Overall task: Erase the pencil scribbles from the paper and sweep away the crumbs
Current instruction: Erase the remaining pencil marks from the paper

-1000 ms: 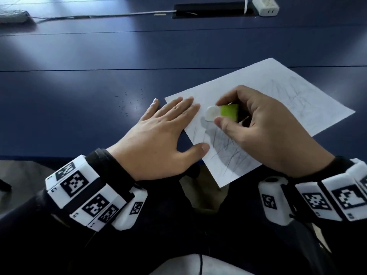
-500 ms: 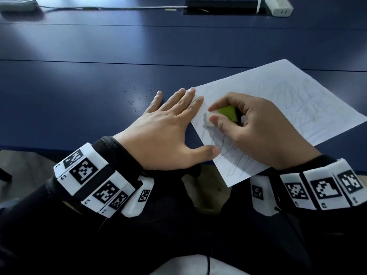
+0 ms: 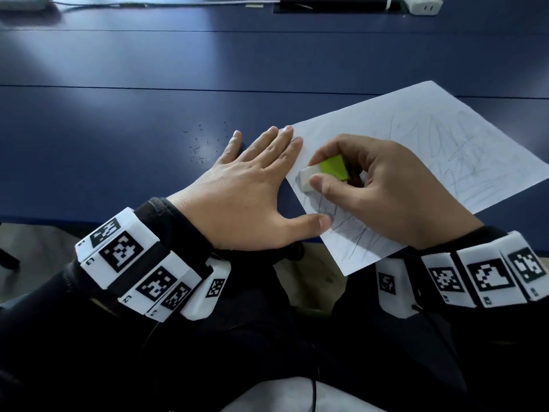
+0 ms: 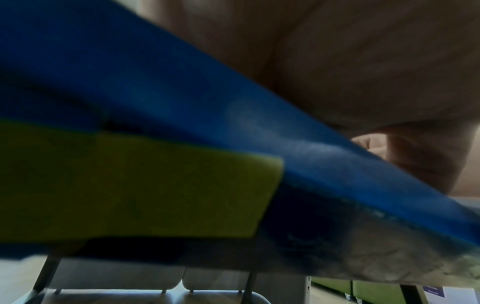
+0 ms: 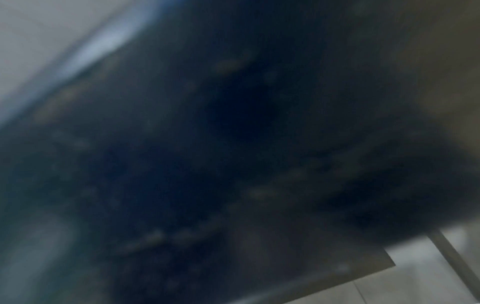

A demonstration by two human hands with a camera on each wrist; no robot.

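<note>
The paper (image 3: 416,162) lies flat on the blue table (image 3: 148,84), and its near corner sticks out past the table's edge. Pencil scribbles (image 3: 347,230) cover much of the paper, dark near that corner and fainter on its far side.

The left hand (image 3: 249,197) lies flat with straight fingers. Its fingertips and thumb press on the paper's left edge. The right hand (image 3: 383,191) pinches the eraser (image 3: 323,173) between thumb and fingers, just inside the paper's left edge. The eraser's white tip looks to touch the paper, and a green sleeve wraps its middle.

Paper is thin and light. It probably slides and crumples if rubbed hard, so pressing it down close to the eraser seems best. The corner past the table has nothing under it and will likely bend. The eraser is small, soft and a bit grippy, so holding it by the sleeve with a short tip showing should work well.

Dark crumbs (image 3: 205,141) sit on the table, left of the paper. They are tiny and light, and a flat hand could brush them away.
</note>
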